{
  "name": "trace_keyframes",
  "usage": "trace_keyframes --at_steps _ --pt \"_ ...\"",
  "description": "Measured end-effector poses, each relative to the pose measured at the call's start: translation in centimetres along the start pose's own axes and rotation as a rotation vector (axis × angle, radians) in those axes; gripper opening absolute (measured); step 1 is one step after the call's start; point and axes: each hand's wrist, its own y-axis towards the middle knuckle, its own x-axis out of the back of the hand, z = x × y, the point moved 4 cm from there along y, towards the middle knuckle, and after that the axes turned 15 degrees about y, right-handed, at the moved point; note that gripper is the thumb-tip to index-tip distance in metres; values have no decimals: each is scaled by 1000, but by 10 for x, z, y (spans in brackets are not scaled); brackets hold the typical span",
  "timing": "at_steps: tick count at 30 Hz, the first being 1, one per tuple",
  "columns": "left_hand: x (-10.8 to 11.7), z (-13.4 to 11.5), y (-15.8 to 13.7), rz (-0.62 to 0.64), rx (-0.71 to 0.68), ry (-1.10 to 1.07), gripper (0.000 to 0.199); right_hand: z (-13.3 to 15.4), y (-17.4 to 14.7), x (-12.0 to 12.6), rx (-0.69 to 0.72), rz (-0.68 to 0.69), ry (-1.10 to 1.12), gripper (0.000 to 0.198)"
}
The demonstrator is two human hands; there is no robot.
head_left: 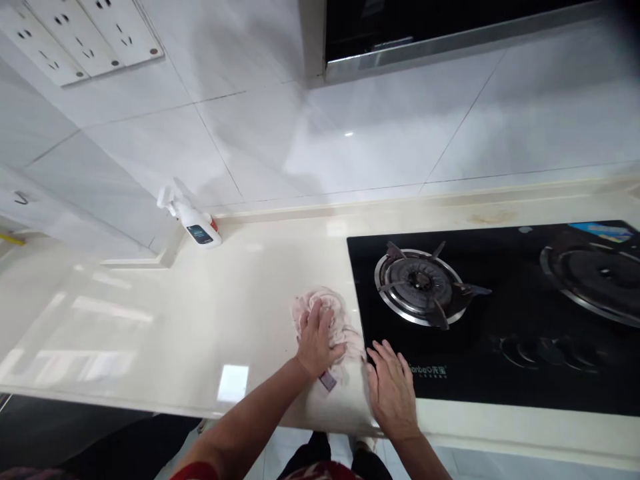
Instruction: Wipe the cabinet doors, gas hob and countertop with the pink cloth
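A crumpled pale pink cloth (pixel 320 300) lies on the cream countertop, left of the black gas hob (pixel 500 360). My left hand (pixel 316 343) is on top of the cloth, its fingers pressing and gripping the folds and its thumb pointing right. A small dark tag (pixel 327 381) sticks out beneath my wrist. Over the front left corner of the hob rests my right hand (pixel 393 387), palm down with the fingers stretched out and nothing held. A few folds of the cloth reach the hob's left edge, close to my right fingertips.
A white spray bottle (pixel 200 227) stands by the wall at the back left. The hob carries a left burner (pixel 421 280) with metal pan supports and a right burner (pixel 605 273). Wall sockets (pixel 83 40) and a dark range hood (pixel 440 27) are above.
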Motion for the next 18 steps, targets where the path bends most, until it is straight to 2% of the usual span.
trace_keyframes --at_steps 3,5,8,10,14,18 --pt "-17 15 63 2 8 -76 80 -2 -1 -2 14 -22 -35 36" --pt "-25 19 100 22 -62 -91 74 -2 -1 -3 24 -28 -52 36" --pt "-34 25 143 65 -160 -56 64 -2 -1 -4 44 -34 -73 38" --pt "-38 32 165 79 -173 -25 59 -2 0 -4 60 -48 -84 37" --pt "-45 59 203 115 -91 56 55 -7 -3 -5 90 -68 -93 38" --pt "-44 104 228 132 76 126 53 -16 -8 -10 110 -51 -138 40"
